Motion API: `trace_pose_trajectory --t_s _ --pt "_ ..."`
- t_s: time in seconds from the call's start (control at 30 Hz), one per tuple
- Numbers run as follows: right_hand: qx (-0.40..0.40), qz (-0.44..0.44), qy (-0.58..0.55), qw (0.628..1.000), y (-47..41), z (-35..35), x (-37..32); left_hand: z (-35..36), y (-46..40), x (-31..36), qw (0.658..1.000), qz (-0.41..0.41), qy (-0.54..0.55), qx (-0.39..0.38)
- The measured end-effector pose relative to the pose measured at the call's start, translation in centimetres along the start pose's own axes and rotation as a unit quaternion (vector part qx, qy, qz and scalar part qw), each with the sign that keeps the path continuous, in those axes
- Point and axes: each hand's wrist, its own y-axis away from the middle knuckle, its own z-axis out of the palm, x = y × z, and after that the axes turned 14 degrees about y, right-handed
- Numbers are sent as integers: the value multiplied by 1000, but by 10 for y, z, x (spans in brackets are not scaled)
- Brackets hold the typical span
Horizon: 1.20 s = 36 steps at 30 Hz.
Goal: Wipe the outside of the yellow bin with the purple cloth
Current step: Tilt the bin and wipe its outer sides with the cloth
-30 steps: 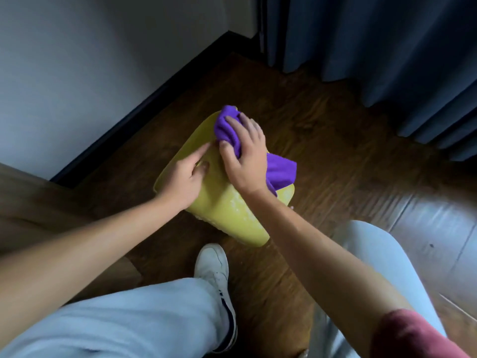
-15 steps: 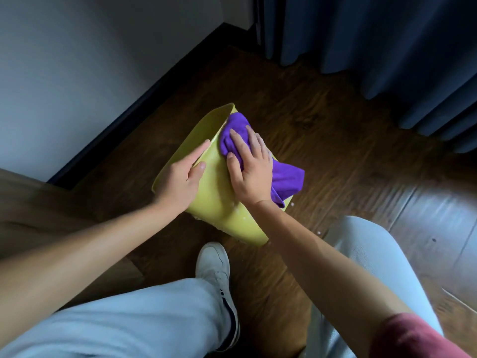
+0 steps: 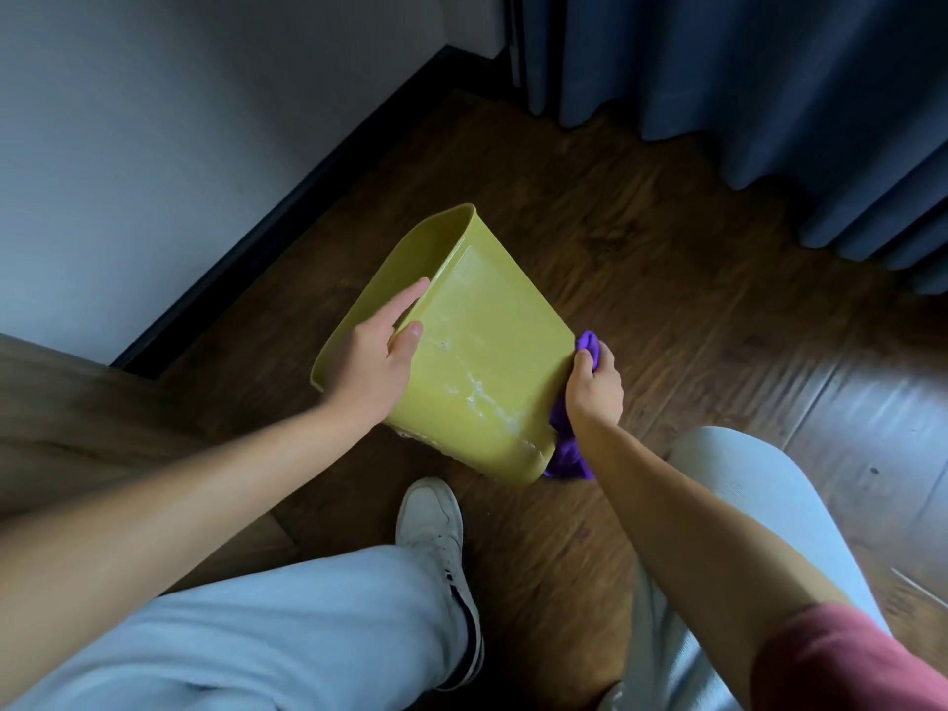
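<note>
Your right hand (image 3: 595,390) is now gripping the cloth (image 3: 567,454) at mid-frame, wiping the bin's (image 3: 492,351) right side; left hand (image 3: 377,359), fingers straight, is bracing. Next, be working downward.

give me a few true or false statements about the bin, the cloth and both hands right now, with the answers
1. The bin lies tipped on the floor. True.
2. The right hand holds the cloth at the bin's right edge. True.
3. The left hand also holds a cloth. False: it rests bare on the bin.
4. The cloth is spread across the bin's top face. False: that face is uncovered, with whitish streaks.
5. A white shoe is close to the bin. True.
</note>
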Motion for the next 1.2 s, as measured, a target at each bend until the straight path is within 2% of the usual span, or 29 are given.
trace_pose_trajectory --t_s 0.13,0.2,0.23,0.3,0.37,0.47,0.6,0.77,0.93,1.2 --pt "-26 90 -15 996 -10 -11 2 -2 0 6 999 -18 29 -18" --pt "-20 144 -35 989 -10 -21 -2 -1 -2 10 999 -20 34 -32" --pt "-4 143 -38 989 -8 -26 -6 -1 -3 11 999 -22 32 -38" --pt "39 63 -46 996 3 -37 -22 0 -6 11 998 -27 34 -45" --pt "72 -59 -61 994 23 -44 -47 0 -10 10 998 -31 30 -42" --pt "62 -212 -96 971 61 -43 -86 0 -14 6 999 -18 7 -27" --pt "41 -297 -99 949 100 -19 -119 3 -17 4 1000 -6 -1 -25" --pt "50 -281 -61 956 115 15 -104 9 -10 6 999 25 -21 9" --pt "69 -279 15 958 98 23 -61 14 -6 10 999 22 -35 5" --pt "77 -196 33 977 65 18 -23 9 -8 5 998 10 -61 -2"
